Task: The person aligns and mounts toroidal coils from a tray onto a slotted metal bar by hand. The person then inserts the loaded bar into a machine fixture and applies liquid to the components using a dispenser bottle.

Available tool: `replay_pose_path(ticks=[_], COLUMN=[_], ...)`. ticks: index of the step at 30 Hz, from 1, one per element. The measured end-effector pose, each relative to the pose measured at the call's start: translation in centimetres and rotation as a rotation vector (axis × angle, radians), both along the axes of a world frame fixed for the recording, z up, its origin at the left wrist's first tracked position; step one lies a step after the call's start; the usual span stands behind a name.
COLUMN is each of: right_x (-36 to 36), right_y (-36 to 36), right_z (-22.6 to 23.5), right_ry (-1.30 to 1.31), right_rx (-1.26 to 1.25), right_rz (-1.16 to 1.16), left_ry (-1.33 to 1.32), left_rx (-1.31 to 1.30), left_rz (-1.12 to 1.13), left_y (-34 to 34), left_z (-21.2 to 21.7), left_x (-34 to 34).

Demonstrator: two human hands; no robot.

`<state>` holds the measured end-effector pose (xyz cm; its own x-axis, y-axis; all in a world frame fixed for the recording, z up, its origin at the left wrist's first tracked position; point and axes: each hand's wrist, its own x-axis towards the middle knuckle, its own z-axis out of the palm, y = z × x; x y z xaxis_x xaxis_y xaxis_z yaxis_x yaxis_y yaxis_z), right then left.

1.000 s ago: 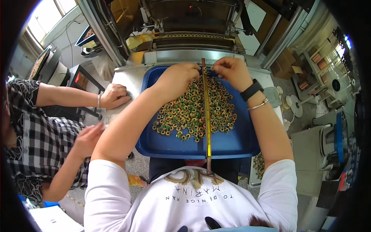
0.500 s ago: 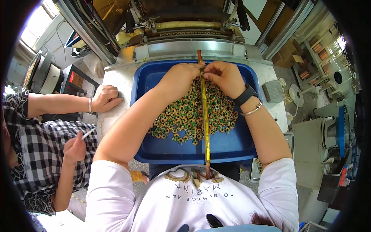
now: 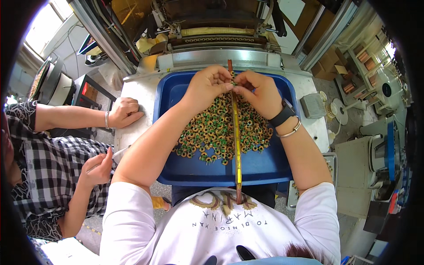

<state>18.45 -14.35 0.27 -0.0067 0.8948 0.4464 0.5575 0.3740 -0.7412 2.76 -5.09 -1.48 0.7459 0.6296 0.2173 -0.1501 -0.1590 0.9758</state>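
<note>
Left hand (image 3: 204, 87) and right hand (image 3: 262, 94), fingers closed, pinch one coil (image 3: 233, 82) at one strip (image 3: 237, 145) (one tray (image 3: 194, 171) below).

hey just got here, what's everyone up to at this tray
A person in a white T-shirt has the left hand and right hand close together at the far end of a long yellow strip, which lies across a blue tray. What is between the hands is too small to make out clearly. Many small tan-and-green rings are heaped in the tray. At the left, a co-worker's hand rests on the white table.
</note>
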Motion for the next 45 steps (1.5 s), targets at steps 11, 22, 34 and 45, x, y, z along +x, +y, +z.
replay_pose_path(ticks=[11, 22, 34, 45], right_x=[1.7, 2.9, 15.9, -52.2], right_y=[0.7, 0.3, 6.8, -4.7], right_z=[-0.6, -2.9, -10.1, 4.6], right_ry=[-0.136, -0.274, -0.945, -0.428], right_rx=[-0.173, -0.095, -0.321, 0.677], right_rz=[0.066, -0.124, -0.261, 0.155], left_ry=[0.362, 0.489, 0.651, 0.823], left_rx=[1.189, 1.161, 1.088, 1.302], left_rz=[0.106, -0.064, 0.083, 0.139], left_y=[1.6, 1.5, -7.6, -11.2], left_z=[-0.7, -2.9, 5.3, 2.8], left_x=[-0.2, 3.0, -3.4, -13.0])
